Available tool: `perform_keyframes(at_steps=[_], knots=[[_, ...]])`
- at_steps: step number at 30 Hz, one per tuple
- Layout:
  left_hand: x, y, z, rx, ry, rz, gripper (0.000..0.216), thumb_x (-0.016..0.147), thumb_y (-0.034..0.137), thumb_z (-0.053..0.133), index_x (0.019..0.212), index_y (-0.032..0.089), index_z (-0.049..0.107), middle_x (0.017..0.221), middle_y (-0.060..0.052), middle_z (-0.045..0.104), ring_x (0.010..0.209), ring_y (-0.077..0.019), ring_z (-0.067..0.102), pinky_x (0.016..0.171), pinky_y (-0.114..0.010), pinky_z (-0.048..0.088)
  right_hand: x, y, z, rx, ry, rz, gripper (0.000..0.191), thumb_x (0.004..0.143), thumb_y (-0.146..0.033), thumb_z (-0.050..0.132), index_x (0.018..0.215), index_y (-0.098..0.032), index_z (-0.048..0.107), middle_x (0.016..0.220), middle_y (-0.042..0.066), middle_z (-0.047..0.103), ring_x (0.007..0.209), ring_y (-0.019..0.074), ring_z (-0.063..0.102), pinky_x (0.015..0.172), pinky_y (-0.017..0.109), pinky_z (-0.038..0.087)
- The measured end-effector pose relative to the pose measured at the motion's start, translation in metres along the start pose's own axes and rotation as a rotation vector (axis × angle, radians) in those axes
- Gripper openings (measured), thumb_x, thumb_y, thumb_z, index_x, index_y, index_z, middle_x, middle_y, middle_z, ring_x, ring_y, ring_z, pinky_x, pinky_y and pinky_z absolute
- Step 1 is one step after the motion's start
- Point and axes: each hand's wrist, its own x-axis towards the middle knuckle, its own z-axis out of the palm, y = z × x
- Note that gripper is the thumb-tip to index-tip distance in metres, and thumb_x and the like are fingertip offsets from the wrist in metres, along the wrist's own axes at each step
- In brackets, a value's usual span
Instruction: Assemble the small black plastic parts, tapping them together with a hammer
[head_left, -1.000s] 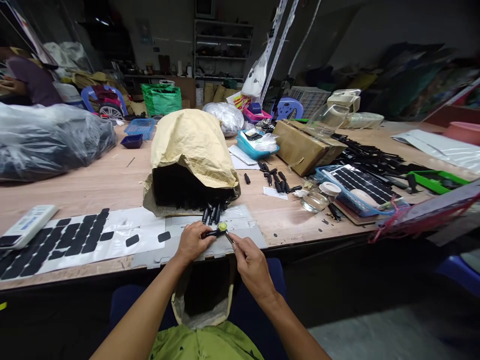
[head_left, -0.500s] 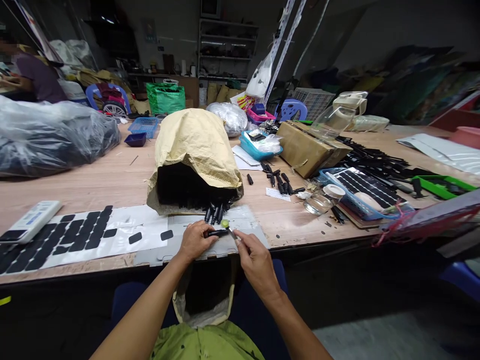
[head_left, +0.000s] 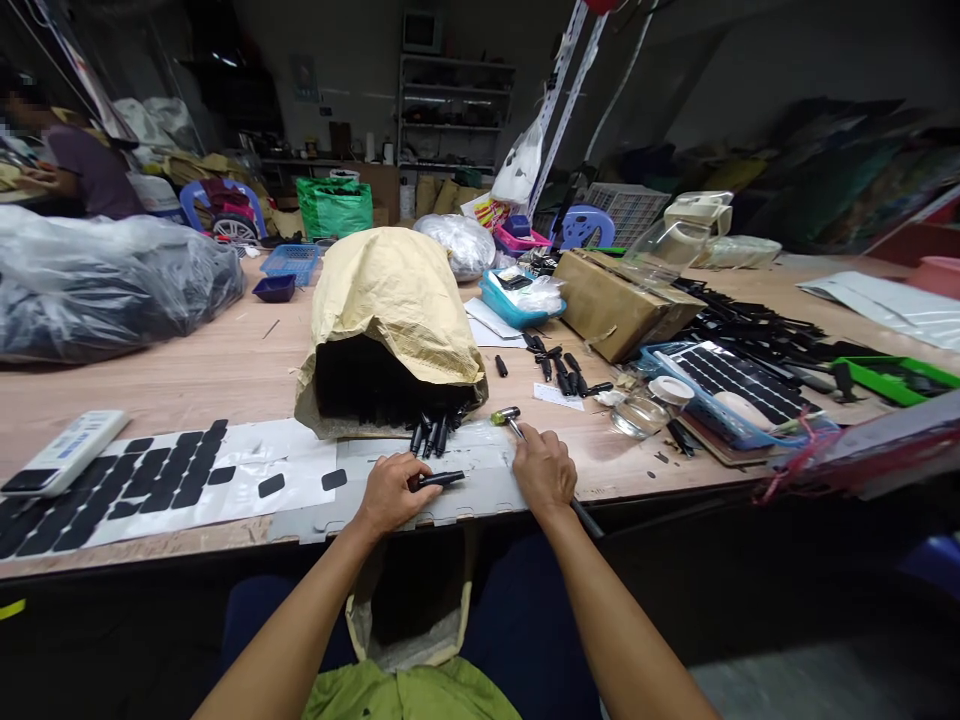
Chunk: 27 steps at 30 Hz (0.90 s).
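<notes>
Near the table's front edge, my left hand [head_left: 393, 490] pinches a slim black cylindrical part [head_left: 442, 480], lying sideways over a grey board [head_left: 487, 490]. To the right, my right hand [head_left: 545, 468] is closed on a small mallet [head_left: 505, 414] with a yellow-green head. Its metal shaft runs under my fingers, and the dark handle end sticks out below my hand. Several similar black parts [head_left: 429, 436] lie at the mouth of a tan paper sack [head_left: 397, 290], just beyond my left hand. The inside of the sack is dark.
Left are a white sheet of black stickers [head_left: 277, 450] and a white box-shaped device [head_left: 67, 452]. More black parts [head_left: 562, 370], a glass jar [head_left: 637, 412], a cardboard box [head_left: 615, 300] and a blue basket [head_left: 735, 400] stand right. A co-worker [head_left: 90, 165] sits far left.
My right hand has moved right with the mallet, away from the black part. The black part stays in my left hand, its free end now uncovered.
</notes>
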Motion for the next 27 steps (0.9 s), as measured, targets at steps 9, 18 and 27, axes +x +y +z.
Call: perform_keyframes(at_steps=[9, 18, 27], knots=[[-0.08, 0.022, 0.013, 0.058, -0.029, 0.459, 0.015, 0.071, 0.031, 0.075, 0.084, 0.024, 0.072, 0.112, -0.009, 0.061, 0.102, -0.0275, 0.054, 0.087, -0.043, 0.04, -0.002, -0.003, 0.004, -0.053, 0.034, -0.025, 0.033, 0.094, -0.025, 0.048, 0.124, -0.025, 0.061, 0.099, 0.008, 0.059, 0.089, 0.0203, 0.051, 0.069, 0.029, 0.033], [-0.115, -0.005, 0.079, 0.184, -0.359, -0.193, 0.024, 0.085, 0.032, 0.059, 0.106, 0.029, 0.07, 0.092, -0.005, 0.072, 0.088, -0.0253, 0.067, 0.075, -0.036, 0.05, -0.003, -0.004, 0.004, -0.024, 0.033, -0.024, 0.033, 0.094, -0.024, 0.046, 0.124, -0.024, 0.061, 0.101, 0.009, 0.058, 0.091, 0.0216, 0.051, 0.07, 0.031, 0.034], [-0.067, 0.041, 0.016, 0.08, 0.003, 0.118, 0.024, 0.091, 0.034, 0.05, 0.103, 0.026, 0.07, 0.079, -0.006, 0.067, 0.075, -0.0191, 0.063, 0.071, -0.03, 0.046, -0.003, -0.003, 0.006, -0.013, 0.042, -0.026, 0.034, 0.095, -0.024, 0.045, 0.124, -0.023, 0.06, 0.101, 0.01, 0.058, 0.092, 0.022, 0.05, 0.07, 0.031, 0.034]])
